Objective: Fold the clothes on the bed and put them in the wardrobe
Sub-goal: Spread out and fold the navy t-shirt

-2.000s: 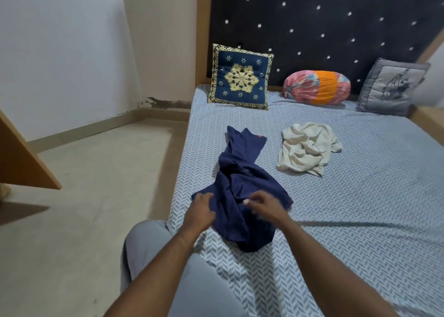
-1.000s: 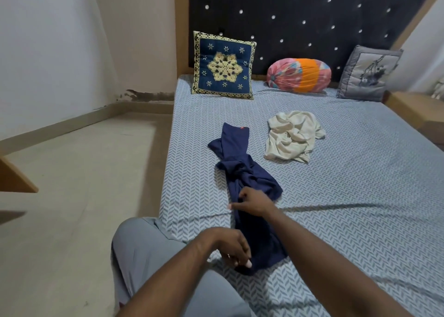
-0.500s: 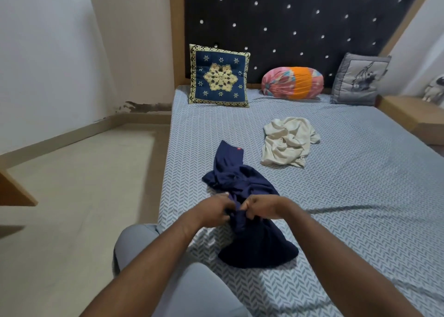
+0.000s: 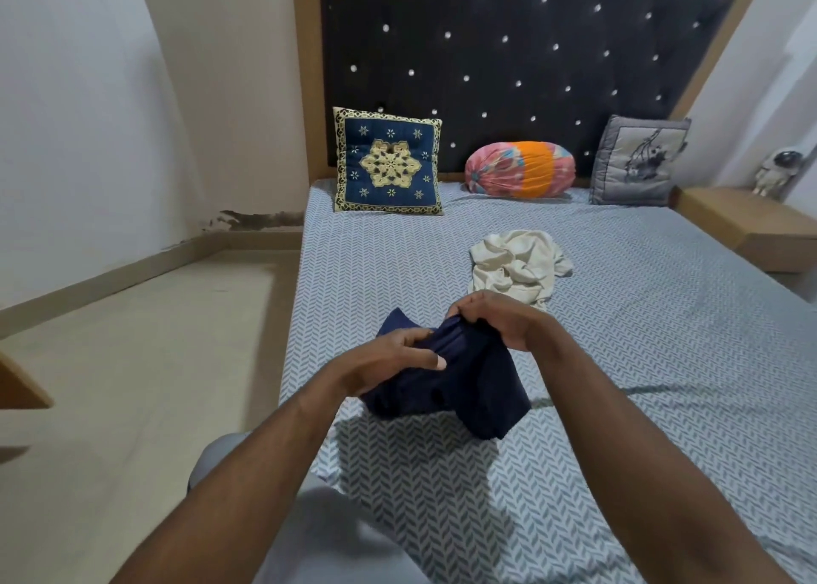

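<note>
Both hands, left hand (image 4: 393,358) and right hand (image 4: 499,322), now grip the navy garment (image 4: 460,384) lifted off the bed (image 4: 663,362) near its left edge; bunched cloth may fold crooked.

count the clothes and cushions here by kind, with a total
clothes: 2 (navy garment, cream garment)
square cushions: 2 (blue embroidered cushion, grey cushion)
bolsters: 1 (pink and orange bolster)
total: 5
</note>
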Demonstrator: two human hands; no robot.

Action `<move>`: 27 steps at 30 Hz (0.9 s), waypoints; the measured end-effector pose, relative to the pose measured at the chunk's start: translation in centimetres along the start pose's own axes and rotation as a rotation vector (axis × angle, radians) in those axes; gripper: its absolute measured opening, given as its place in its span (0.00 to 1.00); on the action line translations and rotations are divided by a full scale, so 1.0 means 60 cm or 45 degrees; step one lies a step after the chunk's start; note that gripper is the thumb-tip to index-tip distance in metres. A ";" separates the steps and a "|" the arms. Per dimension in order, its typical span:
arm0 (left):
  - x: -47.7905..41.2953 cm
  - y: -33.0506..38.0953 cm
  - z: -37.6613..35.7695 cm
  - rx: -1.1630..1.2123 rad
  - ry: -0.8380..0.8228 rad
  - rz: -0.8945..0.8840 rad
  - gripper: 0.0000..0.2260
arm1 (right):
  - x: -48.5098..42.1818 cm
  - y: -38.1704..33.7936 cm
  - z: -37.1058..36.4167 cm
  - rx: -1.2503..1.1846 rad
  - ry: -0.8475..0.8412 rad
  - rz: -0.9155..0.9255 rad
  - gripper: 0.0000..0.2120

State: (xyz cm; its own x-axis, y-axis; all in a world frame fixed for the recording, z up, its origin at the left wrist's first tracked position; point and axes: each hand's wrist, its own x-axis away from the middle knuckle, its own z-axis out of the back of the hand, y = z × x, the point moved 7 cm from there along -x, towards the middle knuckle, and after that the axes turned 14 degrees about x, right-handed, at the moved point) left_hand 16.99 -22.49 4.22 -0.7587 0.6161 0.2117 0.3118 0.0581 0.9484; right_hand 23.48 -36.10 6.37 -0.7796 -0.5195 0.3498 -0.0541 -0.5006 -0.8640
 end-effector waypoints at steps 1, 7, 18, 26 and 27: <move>0.001 0.002 0.001 -0.009 -0.009 -0.002 0.12 | -0.001 0.000 0.007 0.019 0.026 0.013 0.16; 0.006 0.078 0.070 -0.754 0.638 -0.397 0.09 | -0.013 -0.013 0.031 0.535 0.233 0.097 0.12; 0.034 -0.007 0.137 -1.375 0.413 0.476 0.13 | 0.011 0.046 0.114 1.398 0.828 -0.056 0.12; 0.053 0.054 0.181 -1.444 1.152 -0.256 0.09 | 0.008 0.052 0.118 0.981 0.833 0.056 0.09; 0.051 0.039 0.178 -1.454 1.095 -0.228 0.09 | 0.005 0.051 0.117 0.980 0.839 0.042 0.10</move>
State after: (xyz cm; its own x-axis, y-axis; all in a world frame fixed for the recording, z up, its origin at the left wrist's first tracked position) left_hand 21.50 -12.09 4.58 -0.9696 -0.0119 -0.2446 -0.1303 -0.8205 0.5566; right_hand 27.44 -42.64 6.40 -0.9750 -0.1720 -0.1407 0.2091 -0.9241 -0.3198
